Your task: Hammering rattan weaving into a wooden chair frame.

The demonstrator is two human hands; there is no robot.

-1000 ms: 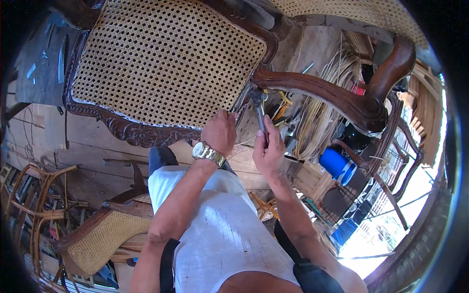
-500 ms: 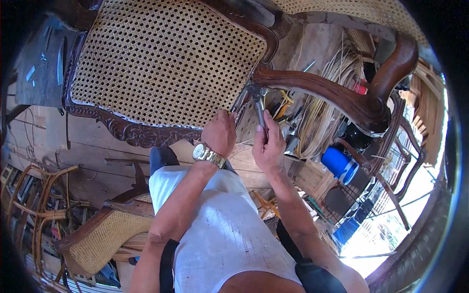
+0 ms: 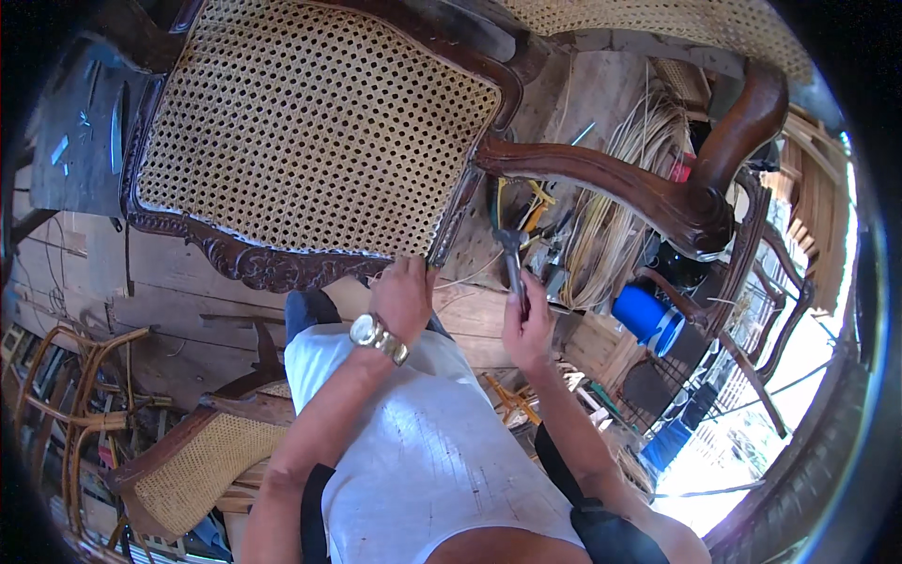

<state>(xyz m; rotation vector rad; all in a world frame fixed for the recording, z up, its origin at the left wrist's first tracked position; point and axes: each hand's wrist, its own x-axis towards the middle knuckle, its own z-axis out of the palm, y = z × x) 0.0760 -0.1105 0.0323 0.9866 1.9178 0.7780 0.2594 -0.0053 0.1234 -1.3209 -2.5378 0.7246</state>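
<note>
A carved dark wooden chair frame with a woven cane panel [image 3: 319, 122] spreads across the upper left. At the panel's lower right corner, my left hand [image 3: 402, 299], a metal watch on its wrist, is closed with its fingertips against the frame's edge. What it pinches is hidden behind the fingers. My right hand [image 3: 530, 324] grips a hammer [image 3: 514, 258] by its handle. The hammer's head points up and away, to the right of the carved frame [image 3: 455, 214] and apart from it.
A curved chair arm [image 3: 601, 169] reaches across the upper right. Beyond it lie a bundle of cane strips [image 3: 620, 207] and a blue container [image 3: 646, 315]. At lower left are another cane-panelled piece [image 3: 207, 461] and a rattan frame [image 3: 89, 404]. A plank floor [image 3: 169, 329] lies below the chair.
The hammer has come down and away from the frame edge, with my right hand lower. My left hand has slid down and left along the edge. The chair shifts slightly left in view.
</note>
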